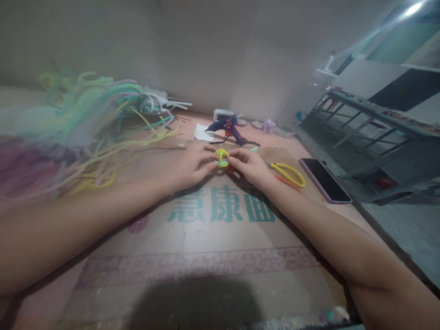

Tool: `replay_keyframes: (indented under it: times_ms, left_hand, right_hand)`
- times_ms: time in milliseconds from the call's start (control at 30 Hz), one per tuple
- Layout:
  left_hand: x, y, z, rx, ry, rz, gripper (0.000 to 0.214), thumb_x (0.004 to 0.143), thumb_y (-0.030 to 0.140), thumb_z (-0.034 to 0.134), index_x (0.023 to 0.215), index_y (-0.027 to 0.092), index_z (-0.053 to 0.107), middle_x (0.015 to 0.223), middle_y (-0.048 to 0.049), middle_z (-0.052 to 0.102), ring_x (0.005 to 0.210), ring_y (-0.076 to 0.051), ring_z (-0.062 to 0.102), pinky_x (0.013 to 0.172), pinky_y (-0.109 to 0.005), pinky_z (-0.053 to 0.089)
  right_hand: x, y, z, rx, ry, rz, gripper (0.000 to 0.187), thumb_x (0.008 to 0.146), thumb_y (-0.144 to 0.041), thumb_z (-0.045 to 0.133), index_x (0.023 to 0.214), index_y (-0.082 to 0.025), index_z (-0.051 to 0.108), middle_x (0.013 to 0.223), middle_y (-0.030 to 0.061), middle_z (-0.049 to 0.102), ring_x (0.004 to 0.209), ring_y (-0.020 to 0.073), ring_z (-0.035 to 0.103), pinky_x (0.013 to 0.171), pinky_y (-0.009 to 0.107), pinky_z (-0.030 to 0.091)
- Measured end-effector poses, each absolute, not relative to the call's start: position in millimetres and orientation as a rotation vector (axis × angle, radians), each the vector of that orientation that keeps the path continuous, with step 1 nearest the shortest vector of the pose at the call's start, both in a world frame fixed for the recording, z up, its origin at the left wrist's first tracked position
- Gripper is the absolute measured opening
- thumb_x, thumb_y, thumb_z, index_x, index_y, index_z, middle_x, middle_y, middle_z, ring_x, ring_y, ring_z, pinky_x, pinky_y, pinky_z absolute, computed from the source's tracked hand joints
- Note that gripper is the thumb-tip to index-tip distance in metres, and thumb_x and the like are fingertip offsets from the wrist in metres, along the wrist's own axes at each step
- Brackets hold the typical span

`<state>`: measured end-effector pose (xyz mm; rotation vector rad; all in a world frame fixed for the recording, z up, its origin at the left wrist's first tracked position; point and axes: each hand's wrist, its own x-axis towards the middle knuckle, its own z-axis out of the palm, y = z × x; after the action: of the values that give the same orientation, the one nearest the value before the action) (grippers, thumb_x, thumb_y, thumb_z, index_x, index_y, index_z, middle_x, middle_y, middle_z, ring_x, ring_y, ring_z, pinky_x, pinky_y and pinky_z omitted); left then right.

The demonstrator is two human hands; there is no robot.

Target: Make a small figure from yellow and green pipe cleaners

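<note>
Between my two hands, above a printed cardboard sheet (206, 243), is a small round shape (222, 158) bent from yellow and mint-green strips that look like pipe cleaners. My left hand (195, 165) pinches its left side with thumb and fingers. On the opposite side, my right hand (249, 166) grips its edge the same way. Just beyond lies a dark blue glue gun (225, 126) with a small red light, its nozzle over a white paper piece (203, 132). Scissors or pliers with yellow handles (290, 174) rest beside my right wrist.
A large heap of pastel pipe cleaners (96, 105) spreads over the left side, blurred at its edge. A phone (325, 180) lies near the table's right edge. A white device (222, 114) stands by the wall. Another table (371, 114) is across the floor.
</note>
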<state>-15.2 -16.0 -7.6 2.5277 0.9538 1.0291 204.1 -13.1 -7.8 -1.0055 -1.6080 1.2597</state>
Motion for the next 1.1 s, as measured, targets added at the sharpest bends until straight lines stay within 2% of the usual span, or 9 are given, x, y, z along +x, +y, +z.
replay_keyframes:
  times_ms: [133,367,567,633,767,867,1000,1100]
  left_hand:
    - [-13.6,-18.0,-5.3,2.586,0.897,0.916,0.03,0.092,0.032,0.052,0.115,0.02,0.068,0.128,-0.0112,0.06,0.122,-0.028,0.055,0.107,-0.045,0.043]
    - [-11.9,-19.3,-8.1,2.438,0.945,0.967,0.028,0.09,0.036,0.057,0.111,0.017,0.059,0.115,-0.0113,0.067,0.106,-0.027,0.063,0.095,-0.044,0.049]
    - [-13.4,-21.4,-8.5,2.321,0.949,1.021,0.049,0.092,0.035,0.059,0.136,0.02,0.045,0.132,-0.0122,0.061,0.12,-0.025,0.061,0.102,-0.041,0.048]
    - [-13.5,-21.1,-7.4,2.375,0.923,1.033,0.049,0.092,0.035,0.06,0.137,0.02,0.047,0.135,-0.0121,0.06,0.124,-0.026,0.058,0.106,-0.042,0.046]
    - [-13.2,-20.0,-5.9,2.501,0.869,1.092,0.034,0.093,0.037,0.06,0.122,0.019,0.06,0.124,-0.0111,0.065,0.121,-0.025,0.058,0.106,-0.042,0.045]
    - [-12.7,-20.1,-6.0,2.5,0.848,1.093,0.037,0.092,0.034,0.062,0.126,0.019,0.06,0.126,-0.0106,0.065,0.119,-0.023,0.06,0.104,-0.039,0.048]
    - [-11.8,-20.4,-7.1,2.503,0.819,1.015,0.045,0.09,0.032,0.065,0.133,0.023,0.057,0.134,-0.0091,0.062,0.126,-0.024,0.056,0.109,-0.041,0.045]
    - [-11.1,-20.7,-7.4,2.515,0.791,1.005,0.04,0.093,0.032,0.061,0.132,0.022,0.058,0.132,-0.0097,0.063,0.124,-0.023,0.057,0.107,-0.04,0.046]
  right_hand:
    - [204.2,-13.3,-6.8,-1.012,-1.635,1.278,0.033,0.077,-0.046,0.073,0.093,-0.019,0.064,0.07,-0.0031,0.058,0.06,0.0112,0.053,0.059,0.027,0.047]
    - [204.6,-13.1,-9.2,-0.988,-1.621,1.301,0.03,0.079,-0.044,0.072,0.094,-0.019,0.065,0.07,-0.0037,0.058,0.06,0.0102,0.053,0.061,0.026,0.046]
    - [206.2,-12.5,-8.9,-1.009,-1.659,1.276,0.031,0.08,-0.045,0.071,0.095,-0.019,0.065,0.066,-0.0037,0.058,0.057,0.0108,0.053,0.053,0.023,0.043]
    - [206.6,-12.4,-8.5,-1.031,-1.676,1.275,0.031,0.08,-0.045,0.071,0.097,-0.019,0.065,0.064,-0.0037,0.058,0.057,0.0114,0.054,0.051,0.022,0.041]
    - [206.5,-12.9,-8.1,-1.078,-1.699,1.272,0.032,0.082,-0.045,0.069,0.1,-0.019,0.065,0.061,-0.0044,0.056,0.054,0.0108,0.053,0.049,0.022,0.041]
    - [206.3,-13.7,-8.1,-1.084,-1.711,1.241,0.032,0.081,-0.043,0.07,0.101,-0.019,0.065,0.06,-0.0049,0.055,0.053,0.0105,0.053,0.049,0.022,0.042]
    - [206.3,-14.9,-7.4,-1.107,-1.727,1.246,0.03,0.083,-0.042,0.067,0.103,-0.019,0.065,0.061,-0.0046,0.056,0.05,0.0099,0.05,0.046,0.022,0.041]
    - [205.8,-15.5,-5.3,-1.097,-1.75,1.209,0.025,0.085,-0.039,0.065,0.1,-0.019,0.064,0.061,-0.0043,0.056,0.053,0.0109,0.052,0.048,0.022,0.041]
